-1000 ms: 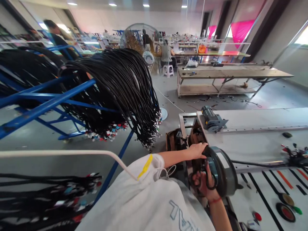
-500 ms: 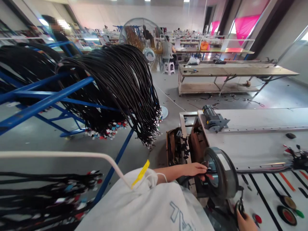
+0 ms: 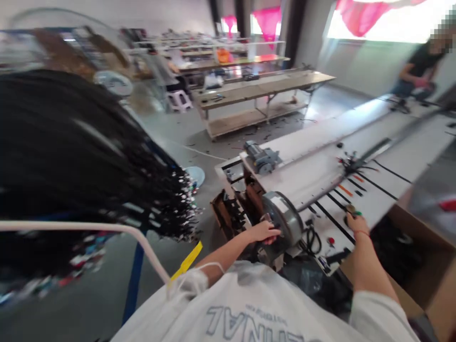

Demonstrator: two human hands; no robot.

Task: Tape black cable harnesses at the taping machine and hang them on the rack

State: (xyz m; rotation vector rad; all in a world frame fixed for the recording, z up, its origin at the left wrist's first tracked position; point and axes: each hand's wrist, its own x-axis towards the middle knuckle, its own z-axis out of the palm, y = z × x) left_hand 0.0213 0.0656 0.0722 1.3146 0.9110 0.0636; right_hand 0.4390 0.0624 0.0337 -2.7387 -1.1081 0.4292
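Note:
My left hand (image 3: 264,232) is at the near face of a grey drum-shaped machine (image 3: 292,221), with its fingers bent together by the central opening. What they pinch, if anything, is too small to make out. My right hand (image 3: 358,223) reaches over the white board (image 3: 377,206) and its fingers close on a roll of tape (image 3: 351,208), partly hidden under them. Beside the machine lies a looped black cord (image 3: 313,241). A red round button (image 3: 331,241) sits on the board between the cord and my right hand.
Black and orange strips (image 3: 345,190) mark the board, and a wire bundle (image 3: 351,164) lies beyond. A motor (image 3: 261,156) stands at the far corner. On the left hang many black cables (image 3: 71,156). A cardboard box (image 3: 436,256) is at right; a person (image 3: 420,71) sits farther off.
The view has swung to the right. My right hand has left the dark ring-shaped thing beside the machine and moved out to the tape rolls. My left hand stays at the machine.

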